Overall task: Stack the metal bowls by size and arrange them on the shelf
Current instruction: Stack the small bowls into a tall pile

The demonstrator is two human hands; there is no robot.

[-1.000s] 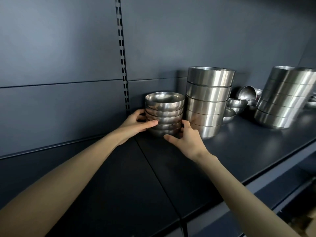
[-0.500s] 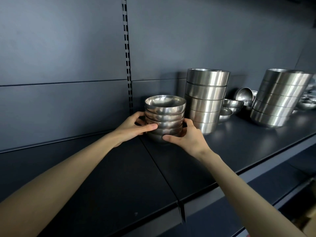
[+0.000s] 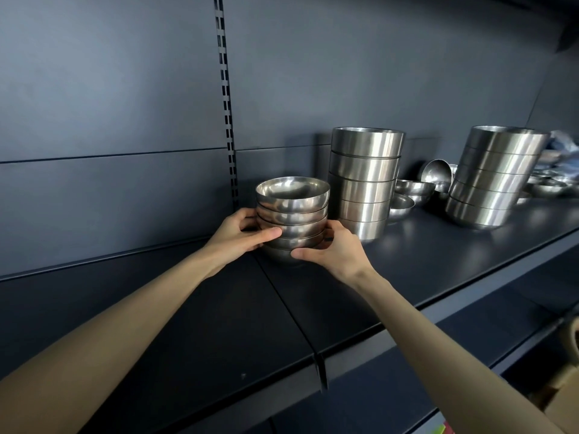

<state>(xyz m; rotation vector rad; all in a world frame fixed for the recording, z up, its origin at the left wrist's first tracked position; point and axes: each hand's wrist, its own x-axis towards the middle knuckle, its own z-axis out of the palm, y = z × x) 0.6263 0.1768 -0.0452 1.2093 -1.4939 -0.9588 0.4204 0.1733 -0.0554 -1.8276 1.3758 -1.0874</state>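
Note:
A stack of several small round metal bowls [image 3: 293, 208] stands on the dark shelf [image 3: 423, 261], close to the back panel. My left hand [image 3: 238, 234] grips the stack's left side, thumb across the front. My right hand [image 3: 333, 250] grips its right side low down, thumb along the bottom bowl. Just right of it stands a taller stack of straight-sided metal bowls [image 3: 365, 180]. A second tall stack of straight-sided bowls [image 3: 495, 175] stands farther right.
Loose small bowls [image 3: 413, 189] lie between and behind the two tall stacks, more at the far right [image 3: 548, 186]. A slotted upright [image 3: 227, 101] runs up the back panel. A seam in the shelf boards [image 3: 291, 308] runs toward me. A lower shelf [image 3: 517, 296] shows below right.
The small stack and both hands have shifted slightly away from the tall stack, toward the left. Both hands keep their grip on it.

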